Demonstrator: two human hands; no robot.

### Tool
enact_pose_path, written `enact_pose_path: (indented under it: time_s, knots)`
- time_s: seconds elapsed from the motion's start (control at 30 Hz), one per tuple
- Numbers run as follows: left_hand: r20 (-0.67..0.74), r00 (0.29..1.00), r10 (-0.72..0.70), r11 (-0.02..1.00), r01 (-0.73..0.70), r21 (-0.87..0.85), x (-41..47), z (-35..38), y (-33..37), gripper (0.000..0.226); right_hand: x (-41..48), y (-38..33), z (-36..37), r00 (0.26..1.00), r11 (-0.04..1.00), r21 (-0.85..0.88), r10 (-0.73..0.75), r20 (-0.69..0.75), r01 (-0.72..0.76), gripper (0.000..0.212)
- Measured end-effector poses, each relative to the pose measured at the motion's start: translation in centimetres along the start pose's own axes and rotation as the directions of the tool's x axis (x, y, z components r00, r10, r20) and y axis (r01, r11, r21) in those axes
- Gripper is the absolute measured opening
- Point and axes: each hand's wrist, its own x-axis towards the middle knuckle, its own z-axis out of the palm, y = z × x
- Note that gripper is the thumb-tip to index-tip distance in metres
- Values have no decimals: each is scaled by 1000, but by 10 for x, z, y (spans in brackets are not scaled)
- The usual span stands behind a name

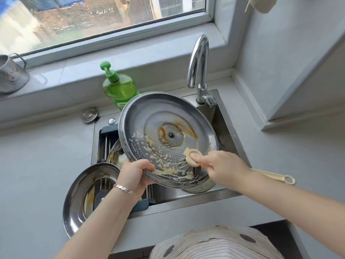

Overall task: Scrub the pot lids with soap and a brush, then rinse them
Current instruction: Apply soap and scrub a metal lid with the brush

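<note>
A large steel pot lid (164,124) is held tilted over the sink, underside up, smeared with brown stains and yellowish suds. My left hand (136,172) grips its near-left rim. My right hand (222,169) holds a cream long-handled brush (193,157), index finger pressing the head onto the lid's lower right part. The brush handle (276,176) sticks out behind my wrist. A second lid (80,195) lies on the sink's front-left corner, partly under my left forearm. Another lid (115,156) sits in the sink, mostly hidden.
A green soap pump bottle (119,86) stands behind the sink (214,113), by the chrome tap (199,68). A blue drain rack (104,139) spans the sink's left side. Grey counter (37,165) surrounds it. A mug (11,75) sits on the windowsill.
</note>
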Motion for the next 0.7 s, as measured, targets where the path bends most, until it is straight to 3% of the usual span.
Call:
enact_pose_path:
  time_s: [0.13,0.3,0.43,0.57,0.6,0.7]
  knots:
    - [53,999,-2,999,-1,50,-5,-1,0,44,13,45,-8,965,963,-63,263,-19,-263,41]
    - [55,998,-17,999,15,41,-2,0,-1,49,-3,8,8,999,998,49,39,0,-39,45]
    - [77,997,-17,998,12,65,-4,-2,0,52,11,45,3,954,956,-7,294,-64,-295,44]
    - [54,998,-42,998,39,45,1,-6,-1,53,-10,10,16,1000,994,110,6,-10,-5,42]
    - [43,998,-43,998,42,39,2,-9,-1,52,-13,14,16,1000,991,135,-4,-13,6,42]
    - [3,1000,-29,999,29,14,4,-8,-3,48,-8,43,15,976,973,118,207,-67,-198,41]
